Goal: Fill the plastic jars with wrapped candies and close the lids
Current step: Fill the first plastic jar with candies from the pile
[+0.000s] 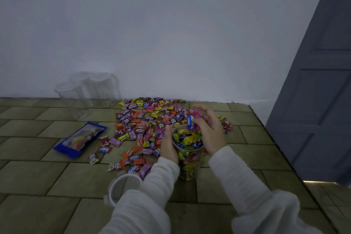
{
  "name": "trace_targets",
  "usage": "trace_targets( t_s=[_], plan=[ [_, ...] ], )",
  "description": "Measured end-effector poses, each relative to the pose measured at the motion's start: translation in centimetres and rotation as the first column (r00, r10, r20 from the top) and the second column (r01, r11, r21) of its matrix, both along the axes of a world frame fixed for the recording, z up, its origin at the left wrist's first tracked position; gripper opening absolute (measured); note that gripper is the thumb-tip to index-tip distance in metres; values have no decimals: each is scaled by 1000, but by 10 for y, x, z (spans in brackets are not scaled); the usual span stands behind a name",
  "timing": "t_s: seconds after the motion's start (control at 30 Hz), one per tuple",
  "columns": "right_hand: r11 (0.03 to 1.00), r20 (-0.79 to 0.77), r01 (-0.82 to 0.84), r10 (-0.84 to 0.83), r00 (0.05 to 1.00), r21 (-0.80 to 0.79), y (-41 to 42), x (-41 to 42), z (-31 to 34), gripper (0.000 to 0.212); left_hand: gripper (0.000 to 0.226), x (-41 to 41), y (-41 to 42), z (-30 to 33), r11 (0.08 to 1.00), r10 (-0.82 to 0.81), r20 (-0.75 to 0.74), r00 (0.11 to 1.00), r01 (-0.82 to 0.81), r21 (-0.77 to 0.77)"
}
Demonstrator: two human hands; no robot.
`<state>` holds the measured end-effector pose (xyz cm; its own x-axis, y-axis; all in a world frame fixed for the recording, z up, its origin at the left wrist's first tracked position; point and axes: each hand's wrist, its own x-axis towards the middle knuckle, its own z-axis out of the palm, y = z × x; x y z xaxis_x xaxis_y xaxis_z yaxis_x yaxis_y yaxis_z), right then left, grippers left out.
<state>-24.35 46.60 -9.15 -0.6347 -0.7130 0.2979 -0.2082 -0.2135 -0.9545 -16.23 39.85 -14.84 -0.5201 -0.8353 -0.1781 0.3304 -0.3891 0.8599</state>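
Head view: looking down at a tiled floor point(57, 180) where it is meeting a white wall point(152, 34), with a grey door point(319, 85) standing at the right.
Jar being filled: a clear plastic jar point(187, 159) is standing upright on the floor between the two hands, its lid off, packed with wrapped candies almost up to its rim.
Left hand: the left hand point(169, 146) is wrapping around the jar's left side near the rim, fingers closed against the plastic and steadying it.
Right hand: the right hand point(209, 131) is hovering at the jar's right rim, thumb and fingers pinching a red-and-blue candy point(191, 121) just above the opening, the other fingers spreading loosely.
Loose candies: a wide scatter of wrapped candies point(148, 125) is lying on the floor behind and left of the jar, reaching back to the wall.
Lid: a white-rimmed lid point(121, 186) is lying on the floor near the left sleeve point(152, 192), partly hidden by it.
Spare jars: three empty clear jars point(87, 89) are standing together against the wall, well apart from the hands.
Blue bag: a blue packet point(80, 139) is lying flat to the left of the candy scatter.
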Motion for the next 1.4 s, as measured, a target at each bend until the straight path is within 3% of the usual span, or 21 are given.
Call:
trace_targets(
  t_s=[0.1, 0.17, 0.3, 0.5, 0.57, 0.63, 0.8, 0.9, 1.13, 1.2, 1.27, 1.33, 1.4],
  plan=[
    [999, -90, -21, 24, 996, 28, 6, 0, 1, 26, 99, -6, -7, -13, 1000, -13, -6, 1000, 13, 21],
    [998, -239, 5, 12, 971, 67, 7, 1, 1, 24, 99, -8, -10, -18, 999, -15, -19, 1000, 16, 33],
    [973, -533, 110, 16, 846, 204, 9, 0, -4, 25, 97, -7, -10, -13, 999, -21, -83, 996, 25, 43],
    [975, -716, 109, 66, 695, 196, 18, 6, -3, 33, 78, -4, -9, -10, 1000, -21, -116, 993, 21, -7],
    [962, -758, 126, 106, 644, 241, 17, 6, -4, 35, 86, -5, -11, -11, 1000, -4, -55, 998, 3, -26],
    [951, -756, 138, 127, 642, 277, 18, 7, 1, 29, 102, -7, -14, -15, 999, -9, -21, 1000, 8, -50],
    [875, -699, 160, 241, 673, 456, 21, -1, 15, 18, 68, -6, -15, -14, 997, -15, -16, 1000, 13, -80],
    [868, -697, 169, 244, 675, 467, 22, 1, 15, 19, 68, -6, -16, -17, 997, -15, -15, 1000, 14, -76],
    [929, -682, 124, 162, 713, 350, 21, 6, 1, 18, 75, -4, -16, -17, 997, -35, -20, 999, 33, -70],
    [956, -665, 99, 117, 738, 277, 21, 6, -7, 19, 83, -3, -14, -14, 997, -33, -2, 999, 33, -75],
    [979, -634, 75, 63, 771, 189, 22, 9, -12, 22, 78, 1, -11, -9, 997, -25, 20, 999, 26, -74],
    [991, -589, 64, 17, 808, 117, 22, 11, -17, 34, 58, 2, -10, -5, 995, -46, 56, 997, 50, -81],
    [993, -544, 60, 6, 839, 104, 23, 12, -21, 57, 56, 4, -11, -1, 991, -102, 62, 993, 107, -76]
  ],
)
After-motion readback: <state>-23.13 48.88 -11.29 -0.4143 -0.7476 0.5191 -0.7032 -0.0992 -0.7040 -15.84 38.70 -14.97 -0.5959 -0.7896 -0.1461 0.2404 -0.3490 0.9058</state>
